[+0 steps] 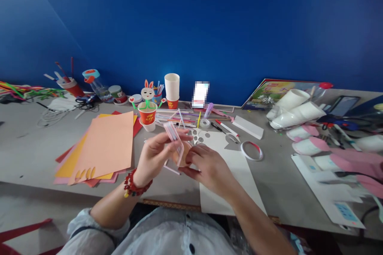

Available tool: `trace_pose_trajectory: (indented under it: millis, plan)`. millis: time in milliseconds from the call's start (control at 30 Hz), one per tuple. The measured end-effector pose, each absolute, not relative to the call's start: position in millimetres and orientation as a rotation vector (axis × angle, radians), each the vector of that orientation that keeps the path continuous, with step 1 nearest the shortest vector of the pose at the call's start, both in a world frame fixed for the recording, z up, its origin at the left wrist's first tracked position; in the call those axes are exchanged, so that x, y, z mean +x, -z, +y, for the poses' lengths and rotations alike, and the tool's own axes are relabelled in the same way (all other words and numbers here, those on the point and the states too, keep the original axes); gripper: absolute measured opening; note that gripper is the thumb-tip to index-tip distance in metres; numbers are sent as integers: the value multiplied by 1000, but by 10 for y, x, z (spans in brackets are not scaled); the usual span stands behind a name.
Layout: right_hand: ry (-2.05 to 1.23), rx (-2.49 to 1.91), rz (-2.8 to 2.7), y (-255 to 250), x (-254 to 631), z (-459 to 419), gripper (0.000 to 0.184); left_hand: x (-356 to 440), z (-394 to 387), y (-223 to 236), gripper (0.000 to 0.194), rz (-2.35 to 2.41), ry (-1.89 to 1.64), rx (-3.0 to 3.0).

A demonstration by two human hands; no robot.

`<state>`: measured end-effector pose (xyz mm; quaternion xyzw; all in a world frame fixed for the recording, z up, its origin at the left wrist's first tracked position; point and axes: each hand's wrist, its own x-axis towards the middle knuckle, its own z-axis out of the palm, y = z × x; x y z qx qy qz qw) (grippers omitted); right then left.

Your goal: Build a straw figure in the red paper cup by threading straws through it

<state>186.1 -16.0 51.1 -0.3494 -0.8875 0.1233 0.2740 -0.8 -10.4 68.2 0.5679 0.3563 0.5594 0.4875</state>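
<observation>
In front of me, above the table's near middle, both hands meet. My left hand (pixel 154 153), with a red bead bracelet on its wrist, grips a narrow pale-pink object (pixel 173 133) with a see-through edge; its kind is unclear. My right hand (pixel 212 167) has its fingers curled in against a tan rounded piece (pixel 186 153) that touches the pink object. The fingers partly hide both. Beneath my right hand lies a white paper sheet (pixel 221 191) with round holes at its far end. A paper-cup rabbit (pixel 147 105) stands beyond my left hand.
Coloured paper sheets (pixel 110 139) are stacked at left. Straws and pens (pixel 227 127), a clear tape roll (pixel 205 123) and a white ring (pixel 251 150) lie beyond my hands. Stacked paper cups (pixel 172 87) stand at the back. A power strip (pixel 329 195) and bagged cups (pixel 296 111) fill the right.
</observation>
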Motion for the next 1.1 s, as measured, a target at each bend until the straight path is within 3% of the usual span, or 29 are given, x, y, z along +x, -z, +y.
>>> trace_pose_trajectory:
  millis: [100,300,400,467,667,800,933,1100]
  plan:
    - [-473,-970,-2305,-477,1907,-61,28,-64,-40,-821,18,826,-1572,1112]
    - [-1150,-979,-1892,-101,2075,174,38,-325,153,-854,19,813,-1643,919]
    - [-1231,-947,-1920,64,2121,223,39,-455,212,-820,18,823,-1831,879]
    - [-1152,-949,-1998,134,2135,252,35,-472,218,-796,21,846,-1811,933]
    - [-914,-1099,-2090,263,2189,388,22,-177,163,-609,34,928,-1178,1202]
    - [-602,-1160,-1989,110,2165,244,31,-7,159,-472,33,940,-1151,1238]
    - [-338,-887,-1954,-185,1990,-45,32,90,148,-403,30,940,-1209,1310]
    - [-237,-772,-1877,-295,1810,-177,27,140,78,-363,26,961,-1274,1340]
